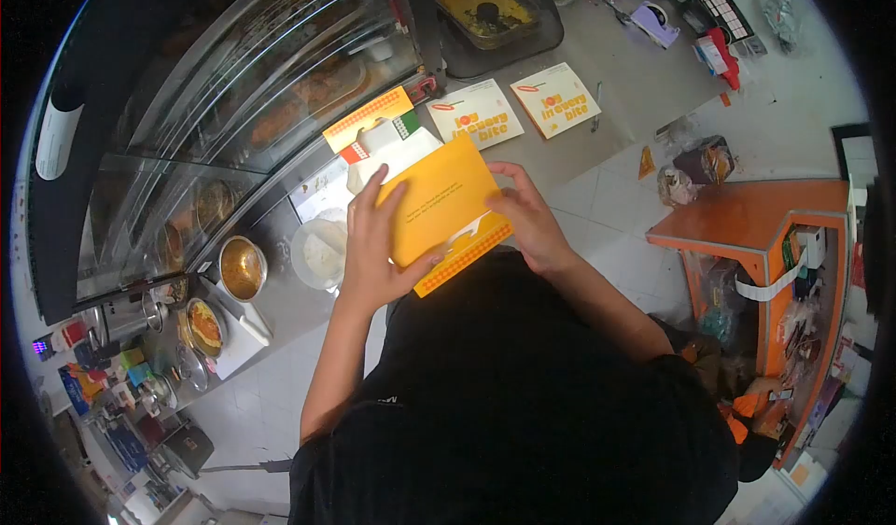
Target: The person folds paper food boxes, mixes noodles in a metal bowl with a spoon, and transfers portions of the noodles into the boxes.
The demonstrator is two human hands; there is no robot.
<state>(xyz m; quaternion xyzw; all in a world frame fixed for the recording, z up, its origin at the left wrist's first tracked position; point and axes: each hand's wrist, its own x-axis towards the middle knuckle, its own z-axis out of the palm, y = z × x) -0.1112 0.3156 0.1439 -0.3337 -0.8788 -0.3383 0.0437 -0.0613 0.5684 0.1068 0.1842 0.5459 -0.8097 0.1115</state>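
A yellow cardboard box, partly folded, is held in front of my body, with small print on its face and orange checks along its lower edge. Its white inner flaps stand open at the far end. My left hand grips the left side, fingers spread over the face and thumb near the lower edge. On the right side, my right hand holds the edge with bent fingers. Just beyond lie two folded white-topped boxes, a nearer one and a right one, with orange lettering.
A glass display case lines the left. On the steel counter are a tray of yellow crumbs, a tape dispenser and metal bowls. An orange desk stands right; another person's hand shows beside it.
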